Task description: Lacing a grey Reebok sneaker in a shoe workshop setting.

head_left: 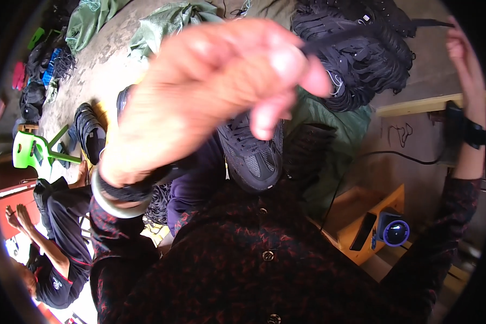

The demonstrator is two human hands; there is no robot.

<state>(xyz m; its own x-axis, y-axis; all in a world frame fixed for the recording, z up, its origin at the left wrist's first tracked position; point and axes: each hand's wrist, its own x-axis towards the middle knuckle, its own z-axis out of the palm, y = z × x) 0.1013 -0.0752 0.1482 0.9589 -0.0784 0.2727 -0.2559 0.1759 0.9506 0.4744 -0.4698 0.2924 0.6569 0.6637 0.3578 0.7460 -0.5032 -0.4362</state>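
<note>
A black shoelace (432,22) stretches across the top of the head view between my two hands. My left hand (216,81), blurred and close to the camera, pinches one end of it between thumb and fingers. Out at the far right, my raised right hand (461,51) is at the other end, its fingers partly cut by the rim. Below my left hand, a black sneaker (254,159) rests toe toward me at my lap, laced over its tongue. My left hand hides its upper part, so where the shoelace meets it cannot be seen.
A heap of black shoe parts and laces (356,59) lies beyond on green sacking (356,116). To the right stand a wooden box (383,202), a dark phone (363,231) and a round blue device (396,232). Left are black shoes (90,132), a green chair (24,148) and a seated person (65,243).
</note>
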